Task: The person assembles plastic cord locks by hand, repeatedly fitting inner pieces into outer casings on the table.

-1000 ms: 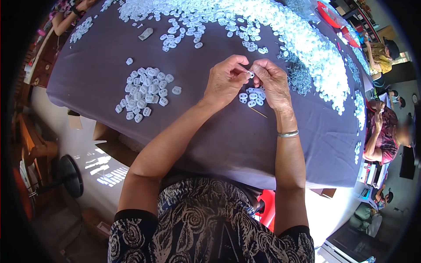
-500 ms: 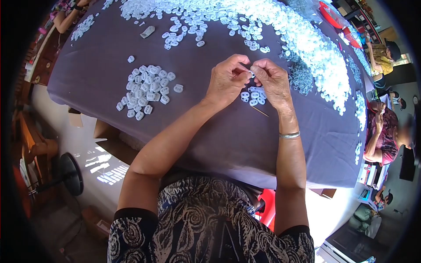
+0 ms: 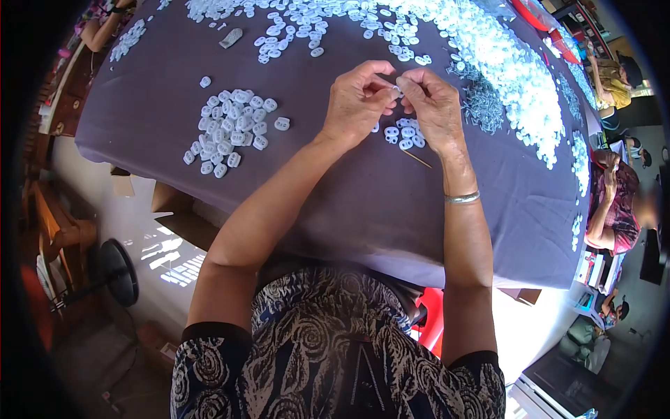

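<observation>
My left hand (image 3: 354, 103) and my right hand (image 3: 434, 105) meet above the table, fingertips pinched on a small white plastic piece (image 3: 398, 89), mostly hidden by the fingers. Below my right hand lies a small group of white two-holed plastic pieces (image 3: 405, 134), which look like cord locks. A thin tan stick (image 3: 417, 159) rests just in front of them. To the left of my left hand sits a larger loose pile of the same two-holed pieces (image 3: 234, 126), with a single piece (image 3: 281, 123) at its right side.
A long heap of white plastic parts (image 3: 516, 105) runs along the far and right side of the cloth-covered table (image 3: 349, 202). Beside it is a pile of small grey metal bits (image 3: 483, 105). Red trays (image 3: 569, 45) stand far right. Other people sit around the table, one in red (image 3: 618, 202).
The view has shifted slightly, and both hands have moved a little farther from my body. The fingertips stay together on the small piece.
</observation>
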